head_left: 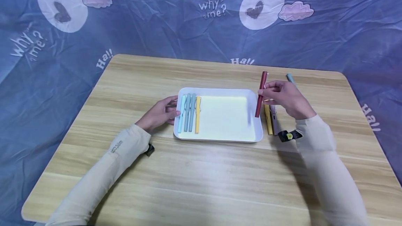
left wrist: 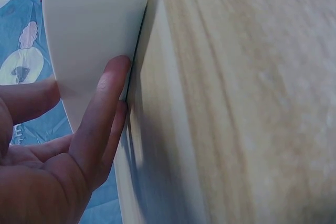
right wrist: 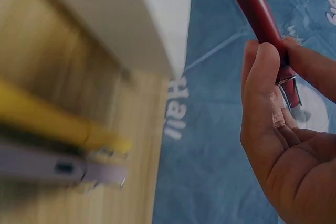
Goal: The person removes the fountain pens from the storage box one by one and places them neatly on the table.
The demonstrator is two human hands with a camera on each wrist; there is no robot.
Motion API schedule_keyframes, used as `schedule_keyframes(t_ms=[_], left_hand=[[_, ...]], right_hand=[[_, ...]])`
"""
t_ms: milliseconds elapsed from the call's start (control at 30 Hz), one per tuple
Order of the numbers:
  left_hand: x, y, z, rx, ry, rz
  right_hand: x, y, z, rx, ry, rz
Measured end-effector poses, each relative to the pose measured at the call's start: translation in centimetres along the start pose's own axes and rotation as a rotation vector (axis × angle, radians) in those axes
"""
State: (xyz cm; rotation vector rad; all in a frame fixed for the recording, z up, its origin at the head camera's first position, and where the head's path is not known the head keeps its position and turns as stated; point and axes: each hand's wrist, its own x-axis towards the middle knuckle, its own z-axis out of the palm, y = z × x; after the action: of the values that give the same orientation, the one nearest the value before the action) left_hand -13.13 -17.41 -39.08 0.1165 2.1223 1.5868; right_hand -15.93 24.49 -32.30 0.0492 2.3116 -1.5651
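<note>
A white rectangular tray [head_left: 220, 140] lies on the table. In its left part several capped pens lie side by side: a light cyan pen [head_left: 181, 114], two grey-blue pens [head_left: 192, 112] and a yellow pen [head_left: 197, 114]. My left hand [head_left: 160, 114] holds the tray's left side, thumb on the rim and fingers [left wrist: 100, 98] against the outer wall. My right hand [head_left: 284, 98] pinches a dark red pen [head_left: 261, 95] between thumb and fingers, raised over the tray's right rim. The red pen's clip [right wrist: 286, 81] shows by the fingertips in the right wrist view.
Right of the tray, another yellow pen [head_left: 268, 119] and a greyish-purple pen [head_left: 274, 121] lie on the wooden table [head_left: 204, 184]. A blue pen [head_left: 290, 77] shows partly behind my right hand. Blue printed cloth [head_left: 172, 20] hangs behind the table.
</note>
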Motion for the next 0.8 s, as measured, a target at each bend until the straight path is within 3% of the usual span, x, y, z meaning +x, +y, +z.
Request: schedule_keyframes(t_ms=[400, 633, 800], left_hand=[[0.0, 0.1, 0.1, 0.013, 0.008, -0.011], [0.0, 0.0, 0.2, 0.01, 0.009, -0.003], [0.0, -0.1, 0.2, -0.013, 0.0, 0.025]], right_hand=[[-1.4, 2.7, -2.9, 0.117, 0.07, 0.047], [-2.0, 4.2, -3.9, 0.105, 0.145, 0.035], [-2.0, 5.2, -4.6, 0.188, 0.131, 0.049]])
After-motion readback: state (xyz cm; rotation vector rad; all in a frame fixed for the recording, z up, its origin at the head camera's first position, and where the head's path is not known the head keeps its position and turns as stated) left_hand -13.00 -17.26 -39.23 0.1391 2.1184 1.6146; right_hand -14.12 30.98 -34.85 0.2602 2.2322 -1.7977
